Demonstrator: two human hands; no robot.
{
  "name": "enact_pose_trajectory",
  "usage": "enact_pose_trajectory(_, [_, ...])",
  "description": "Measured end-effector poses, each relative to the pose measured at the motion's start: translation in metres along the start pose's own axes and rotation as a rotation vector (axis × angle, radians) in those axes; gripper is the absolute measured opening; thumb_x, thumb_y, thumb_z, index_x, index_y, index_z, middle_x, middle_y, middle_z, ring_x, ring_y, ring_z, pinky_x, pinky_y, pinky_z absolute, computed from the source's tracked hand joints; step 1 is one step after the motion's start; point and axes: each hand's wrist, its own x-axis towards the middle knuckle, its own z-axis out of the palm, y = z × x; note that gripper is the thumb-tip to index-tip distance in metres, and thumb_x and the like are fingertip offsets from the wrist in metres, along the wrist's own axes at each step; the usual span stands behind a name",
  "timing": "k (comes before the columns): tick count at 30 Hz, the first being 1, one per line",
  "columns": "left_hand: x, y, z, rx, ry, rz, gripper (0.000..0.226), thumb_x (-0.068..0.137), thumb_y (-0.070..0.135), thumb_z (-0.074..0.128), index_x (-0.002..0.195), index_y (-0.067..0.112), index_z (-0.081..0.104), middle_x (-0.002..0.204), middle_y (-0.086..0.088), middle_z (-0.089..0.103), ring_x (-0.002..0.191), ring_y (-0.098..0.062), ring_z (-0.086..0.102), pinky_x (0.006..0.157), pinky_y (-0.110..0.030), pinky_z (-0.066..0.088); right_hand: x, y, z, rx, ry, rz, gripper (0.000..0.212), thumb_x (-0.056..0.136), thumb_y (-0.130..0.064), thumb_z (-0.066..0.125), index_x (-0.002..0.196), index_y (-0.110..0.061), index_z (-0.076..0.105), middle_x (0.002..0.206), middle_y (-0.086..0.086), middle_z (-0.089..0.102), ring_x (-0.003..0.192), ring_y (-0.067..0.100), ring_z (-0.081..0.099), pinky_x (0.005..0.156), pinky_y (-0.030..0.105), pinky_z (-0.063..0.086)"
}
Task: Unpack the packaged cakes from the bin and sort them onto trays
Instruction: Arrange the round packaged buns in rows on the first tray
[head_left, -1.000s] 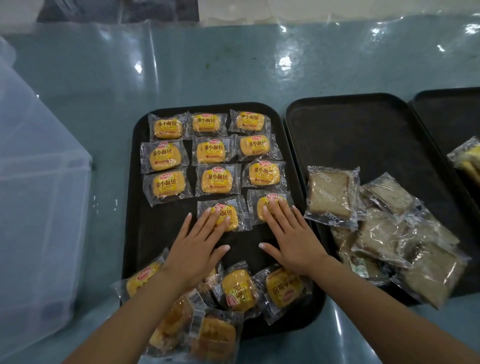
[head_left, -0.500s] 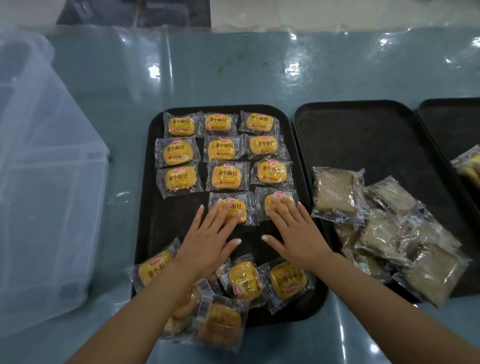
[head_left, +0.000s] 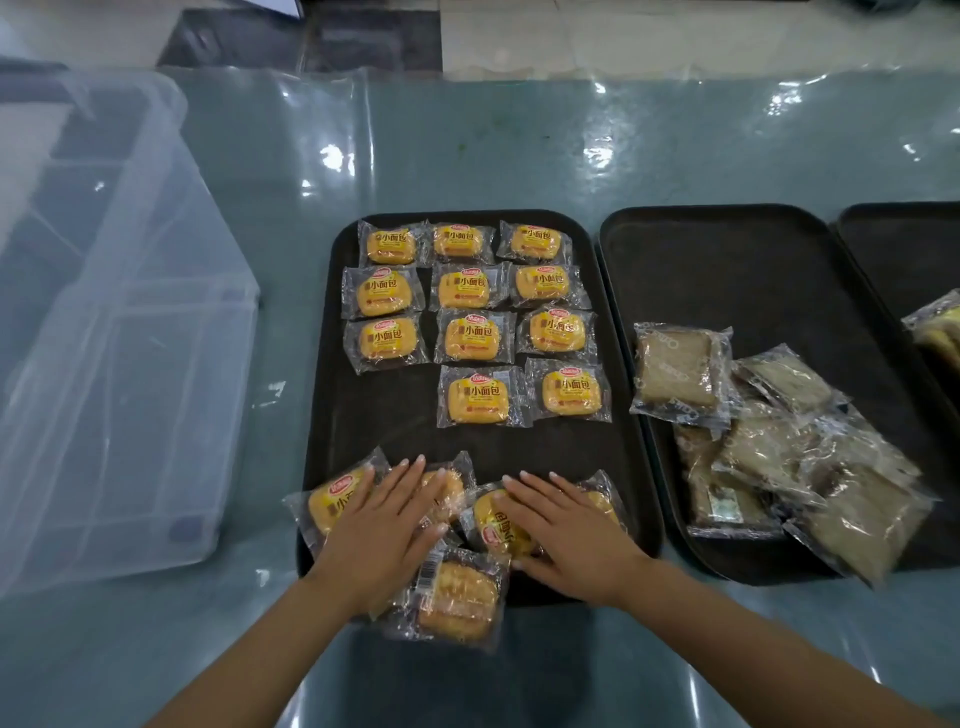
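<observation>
A black tray (head_left: 384, 431) holds several yellow packaged cakes in neat rows (head_left: 472, 291). At its near edge lies a loose heap of the same cakes (head_left: 460, 597). My left hand (head_left: 382, 525) lies flat on the left of that heap, fingers straight. Over the heap's right side my right hand (head_left: 563, 530) rests flat on a cake (head_left: 496, 522). Neither hand grips anything. A second black tray (head_left: 727, 260) to the right carries a pile of brown packaged cakes (head_left: 769, 447).
A clear plastic bin (head_left: 104, 332) stands at the left on the plastic-covered blue table (head_left: 519, 140). A third black tray (head_left: 909, 244) at the far right holds a wrapped cake (head_left: 937, 325) at the frame edge.
Both hands have drawn back from the two cakes in the lowest row to the loose heap at the tray's near edge. Those two cakes now lie uncovered.
</observation>
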Motion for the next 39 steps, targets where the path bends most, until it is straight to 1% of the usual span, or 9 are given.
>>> enact_pose_trajectory(4, [0.0,0.004,-0.002,-0.011,-0.002,-0.013,0.076,0.074,0.068,-0.029,0.142,0.037,-0.018,0.152,0.01,-0.018,0.142,-0.011,-0.017,0.114,-0.038,-0.018,0.011,-0.002,-0.004,0.066,-0.015,0.079,0.072,0.091,-0.059,0.033,0.151,-0.02,0.023,0.152,0.0,0.036,0.143,0.021,0.025,0.118,0.041,0.009])
enact_pose_trajectory(10, [-0.008,0.004,0.005,0.009,-0.012,-0.012,0.072,0.086,0.067,-0.018,0.147,0.033,-0.001,0.156,0.003,0.004,0.144,-0.016,0.002,0.113,-0.039,-0.014,0.017,0.0,-0.003,0.046,-0.009,0.068,0.082,0.084,-0.066,0.013,0.152,-0.019,0.02,0.155,-0.001,0.029,0.146,0.018,0.018,0.113,0.035,-0.008])
enact_pose_trajectory(12, [-0.009,0.005,0.002,-0.006,-0.007,-0.031,0.064,0.094,0.063,-0.004,0.147,0.03,0.012,0.154,-0.001,0.024,0.142,-0.018,0.018,0.113,-0.037,-0.01,0.017,-0.002,-0.008,0.075,0.03,0.096,0.081,0.085,-0.064,0.015,0.151,-0.019,0.022,0.153,-0.001,0.033,0.144,0.018,0.023,0.113,0.032,-0.006])
enact_pose_trajectory(15, [-0.008,0.006,-0.002,-0.094,0.02,-0.027,0.08,0.077,0.071,-0.022,0.146,0.034,-0.004,0.153,0.01,-0.007,0.142,-0.009,-0.009,0.115,-0.033,-0.017,0.021,-0.005,-0.017,0.09,0.118,0.118,0.069,0.089,-0.059,0.029,0.146,-0.019,0.036,0.142,0.0,0.048,0.135,0.019,0.04,0.113,0.035,0.008])
enact_pose_trajectory(18, [-0.002,0.006,-0.014,-0.183,0.044,-0.082,0.094,0.07,0.075,-0.024,0.15,0.031,-0.001,0.151,0.015,-0.01,0.137,0.0,-0.018,0.114,-0.03,-0.015,0.034,-0.006,-0.031,0.124,0.223,0.137,0.06,0.092,-0.052,0.043,0.143,-0.021,0.039,0.135,-0.001,0.053,0.128,0.018,0.047,0.114,0.033,0.017])
enact_pose_trajectory(22, [0.014,0.008,-0.031,-0.233,0.052,-0.099,0.079,0.084,0.068,-0.004,0.151,0.027,0.006,0.156,0.013,0.004,0.142,-0.002,-0.009,0.117,-0.032,-0.008,0.057,-0.009,-0.057,0.232,0.313,0.209,0.058,0.093,-0.047,0.053,0.144,-0.023,0.038,0.138,-0.003,0.048,0.128,0.015,0.042,0.114,0.035,0.028])
enact_pose_trajectory(28, [0.038,0.011,-0.059,-0.882,0.286,-0.252,0.044,0.098,0.033,0.046,0.14,0.036,0.034,0.127,0.02,0.051,0.114,0.001,0.051,0.099,-0.028,0.046,0.096,-0.021,-0.069,0.326,0.31,0.276,0.057,0.097,-0.048,0.045,0.145,-0.021,0.036,0.142,-0.001,0.046,0.131,0.017,0.04,0.111,0.033,0.027])
enact_pose_trajectory(33, [0.056,-0.026,-0.058,-0.834,0.332,-0.337,0.034,0.098,0.02,0.046,0.132,0.025,0.051,0.12,0.01,0.053,0.104,-0.003,0.051,0.085,-0.018,0.045,0.114,-0.021,-0.056,0.194,0.153,0.192,0.077,0.088,-0.064,0.008,0.149,-0.022,0.027,0.151,-0.002,0.036,0.142,0.015,0.024,0.119,0.039,0.009])
enact_pose_trajectory(39, [0.073,-0.058,-0.054,-0.708,0.237,-0.369,0.035,0.099,0.012,0.044,0.127,0.027,0.057,0.112,0.002,0.054,0.101,-0.011,0.052,0.086,-0.023,0.043,0.124,-0.016,-0.053,0.093,0.058,0.112,0.077,0.085,-0.057,-0.002,0.152,-0.025,0.018,0.161,-0.001,0.011,0.148,0.019,0.001,0.116,0.039,-0.009])
